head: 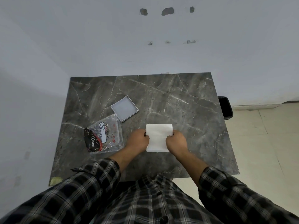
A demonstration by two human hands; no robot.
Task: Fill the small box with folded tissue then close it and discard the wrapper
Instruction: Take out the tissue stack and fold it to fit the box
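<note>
A white stack of folded tissue [158, 136] sits near the middle of the dark marble table [178, 97]. My left hand [139, 139] grips its left edge and my right hand [176, 142] grips its right edge. A shallow grey square piece, the box or its lid [124, 108], lies open side up further back and to the left. The clear plastic wrapper [103, 135] with a black and red label lies flat to the left of my left hand. Whether a box stands under the tissue is hidden.
A black bin [225, 107] stands on the floor past the table's right edge. A white wall runs behind the table. A scrap of yellowish tape [55, 181] marks the table's near left corner.
</note>
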